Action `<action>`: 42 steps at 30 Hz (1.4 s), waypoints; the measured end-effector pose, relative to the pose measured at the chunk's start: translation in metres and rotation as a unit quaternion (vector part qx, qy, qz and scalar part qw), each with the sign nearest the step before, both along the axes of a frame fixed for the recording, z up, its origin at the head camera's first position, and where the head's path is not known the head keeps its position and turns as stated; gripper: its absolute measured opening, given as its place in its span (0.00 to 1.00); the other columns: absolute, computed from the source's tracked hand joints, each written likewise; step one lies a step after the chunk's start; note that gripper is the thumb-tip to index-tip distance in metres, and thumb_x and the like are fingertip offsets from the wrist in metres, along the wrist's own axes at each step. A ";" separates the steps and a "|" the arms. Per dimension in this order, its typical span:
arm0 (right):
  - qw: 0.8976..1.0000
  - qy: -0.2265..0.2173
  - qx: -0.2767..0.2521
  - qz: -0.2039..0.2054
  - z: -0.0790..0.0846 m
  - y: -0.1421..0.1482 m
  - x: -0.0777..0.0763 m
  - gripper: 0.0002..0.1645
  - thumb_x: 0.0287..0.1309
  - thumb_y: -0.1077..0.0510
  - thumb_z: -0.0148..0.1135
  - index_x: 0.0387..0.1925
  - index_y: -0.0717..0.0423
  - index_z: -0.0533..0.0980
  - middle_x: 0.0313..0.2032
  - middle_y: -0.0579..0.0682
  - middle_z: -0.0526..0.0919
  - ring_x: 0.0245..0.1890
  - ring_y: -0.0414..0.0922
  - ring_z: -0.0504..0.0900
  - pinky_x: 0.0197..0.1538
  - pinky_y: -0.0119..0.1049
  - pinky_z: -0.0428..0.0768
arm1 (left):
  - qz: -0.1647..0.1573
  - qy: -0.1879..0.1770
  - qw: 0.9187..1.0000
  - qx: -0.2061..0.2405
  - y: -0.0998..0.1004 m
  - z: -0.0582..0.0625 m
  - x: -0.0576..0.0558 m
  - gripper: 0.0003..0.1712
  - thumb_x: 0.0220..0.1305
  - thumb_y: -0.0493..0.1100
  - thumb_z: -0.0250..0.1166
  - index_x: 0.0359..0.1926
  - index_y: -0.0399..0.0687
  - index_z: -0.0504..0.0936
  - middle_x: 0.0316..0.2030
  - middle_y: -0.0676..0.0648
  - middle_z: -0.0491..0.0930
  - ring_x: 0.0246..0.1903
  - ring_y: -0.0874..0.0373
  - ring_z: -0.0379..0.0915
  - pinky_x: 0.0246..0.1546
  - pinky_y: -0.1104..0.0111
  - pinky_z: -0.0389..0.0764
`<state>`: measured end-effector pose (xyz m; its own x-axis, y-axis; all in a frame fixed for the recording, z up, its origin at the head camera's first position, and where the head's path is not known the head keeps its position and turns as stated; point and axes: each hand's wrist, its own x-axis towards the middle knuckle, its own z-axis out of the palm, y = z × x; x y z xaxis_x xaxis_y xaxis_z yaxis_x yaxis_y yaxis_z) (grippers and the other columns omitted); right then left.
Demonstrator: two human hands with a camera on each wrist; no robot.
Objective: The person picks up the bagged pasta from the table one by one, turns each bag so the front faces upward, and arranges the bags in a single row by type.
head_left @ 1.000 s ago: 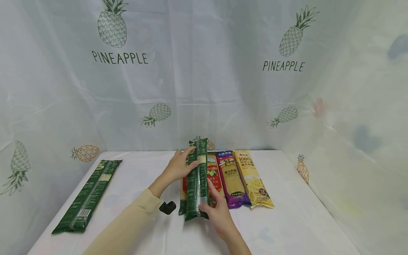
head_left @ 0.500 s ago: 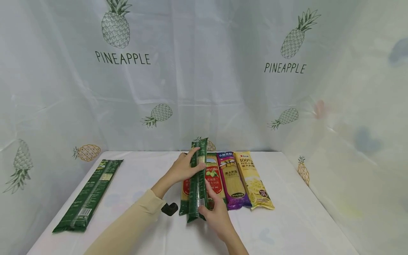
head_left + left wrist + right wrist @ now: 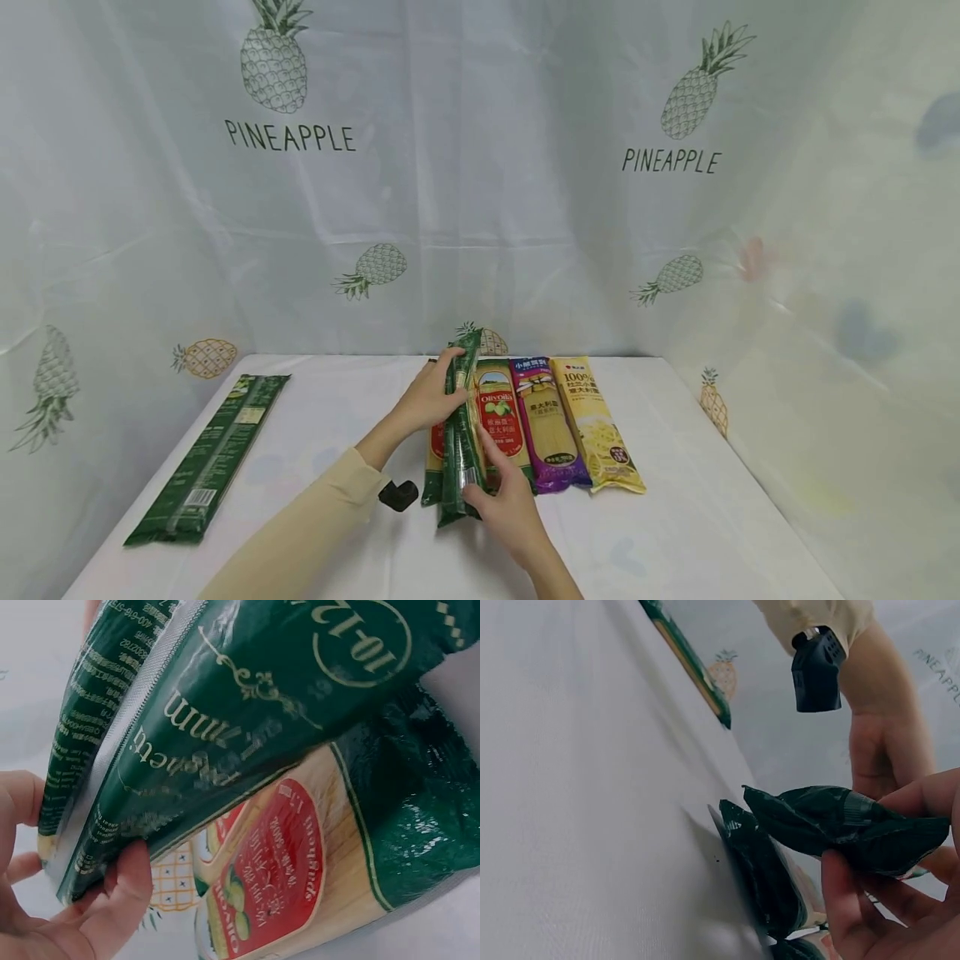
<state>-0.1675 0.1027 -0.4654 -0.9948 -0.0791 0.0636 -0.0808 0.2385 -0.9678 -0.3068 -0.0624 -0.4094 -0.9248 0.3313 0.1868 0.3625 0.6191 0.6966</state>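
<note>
Both hands hold a green spaghetti packet (image 3: 457, 454) on a tilt above the row of packets, its barcoded back turned to the left. My left hand (image 3: 426, 402) grips its far end; in the left wrist view that hand's fingers (image 3: 127, 889) lie around the edge. At the near end, my right hand (image 3: 510, 504) pinches it between thumb and fingers, as the right wrist view shows with the packet's end (image 3: 840, 821). A red-labelled spaghetti packet (image 3: 504, 417) lies face up at the right, and a similar packet (image 3: 432, 479) lies partly hidden beneath the held one.
A purple pasta packet (image 3: 553, 425) and a yellow pasta packet (image 3: 598, 425) continue the row to the right. Another green packet (image 3: 210, 458) lies back side up at the table's left. A pineapple-print curtain (image 3: 517, 208) hangs behind the white table (image 3: 675, 517).
Between both hands, the spaghetti packet has rolled from its back facing up to a steep tilt on its edge. More of the red-labelled packet beside it now shows.
</note>
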 end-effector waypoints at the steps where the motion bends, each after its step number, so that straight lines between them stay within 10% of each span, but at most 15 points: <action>1: 1.000 -0.001 0.000 -0.002 0.000 0.000 0.000 0.53 0.59 0.63 0.70 0.82 0.32 0.62 0.75 0.59 0.70 0.49 0.51 0.82 0.46 0.43 0.88 | 0.001 -0.001 1.000 0.002 0.000 -0.001 0.000 0.41 0.73 0.47 0.65 0.82 0.59 0.59 0.70 0.33 0.70 0.59 0.40 0.76 0.47 0.47 0.79; 6: 1.000 -0.008 -0.009 0.008 0.002 0.000 0.001 0.50 0.62 0.60 0.72 0.82 0.34 0.64 0.68 0.61 0.74 0.53 0.52 0.83 0.47 0.47 0.88 | -0.007 -0.008 0.999 0.034 -0.003 -0.001 -0.001 0.41 0.73 0.43 0.63 0.82 0.55 0.57 0.64 0.36 0.75 0.34 0.50 0.75 0.35 0.56 0.77; 10: 0.997 -0.043 -0.051 0.030 0.003 0.003 -0.003 0.47 0.70 0.51 0.68 0.83 0.31 0.59 0.67 0.61 0.69 0.55 0.53 0.79 0.49 0.47 0.84 | -0.022 -0.024 0.997 0.068 -0.006 0.001 -0.001 0.42 0.73 0.40 0.60 0.83 0.56 0.56 0.34 0.45 0.77 0.15 0.58 0.59 0.22 0.64 0.70; 16: 0.982 -0.107 -0.145 0.050 -0.001 0.008 -0.011 0.45 0.76 0.44 0.60 0.85 0.27 0.51 0.76 0.64 0.57 0.60 0.53 0.73 0.50 0.41 0.76 | -0.026 -0.058 0.992 0.109 -0.011 0.003 -0.001 0.42 0.74 0.39 0.59 0.82 0.61 0.53 0.13 0.54 0.60 0.11 0.61 0.52 0.15 0.67 0.63; 21: 0.979 -0.110 -0.153 0.079 -0.008 0.008 -0.014 0.49 0.75 0.48 0.61 0.87 0.31 0.47 0.79 0.69 0.57 0.69 0.56 0.70 0.67 0.51 0.74 | -0.039 -0.084 0.989 0.116 -0.013 0.001 -0.001 0.42 0.76 0.39 0.58 0.83 0.60 0.51 0.18 0.51 0.68 0.12 0.61 0.56 0.16 0.68 0.65; 30: 0.989 -0.053 -0.128 0.061 -0.008 0.006 -0.012 0.51 0.74 0.54 0.65 0.87 0.39 0.49 0.76 0.69 0.66 0.70 0.57 0.73 0.69 0.52 0.77 | -0.052 -0.091 0.988 0.113 -0.014 -0.001 -0.004 0.41 0.75 0.41 0.58 0.83 0.57 0.51 0.62 0.36 0.78 0.33 0.56 0.82 0.36 0.61 0.81; 37: 0.989 -0.025 -0.140 0.041 -0.010 0.004 -0.011 0.51 0.71 0.57 0.67 0.86 0.40 0.51 0.78 0.66 0.63 0.73 0.59 0.70 0.70 0.48 0.75 | -0.055 -0.071 0.995 0.053 -0.014 0.005 -0.003 0.44 0.74 0.45 0.58 0.84 0.59 0.50 0.29 0.43 0.78 0.15 0.59 0.61 0.19 0.65 0.68; 42: 0.991 -0.023 -0.127 0.018 -0.009 0.003 -0.010 0.51 0.71 0.58 0.68 0.86 0.39 0.53 0.76 0.66 0.66 0.68 0.55 0.75 0.66 0.46 0.79 | -0.030 -0.032 0.999 0.025 -0.013 0.004 -0.003 0.43 0.72 0.47 0.62 0.84 0.59 0.57 0.41 0.43 0.78 0.28 0.55 0.72 0.27 0.63 0.74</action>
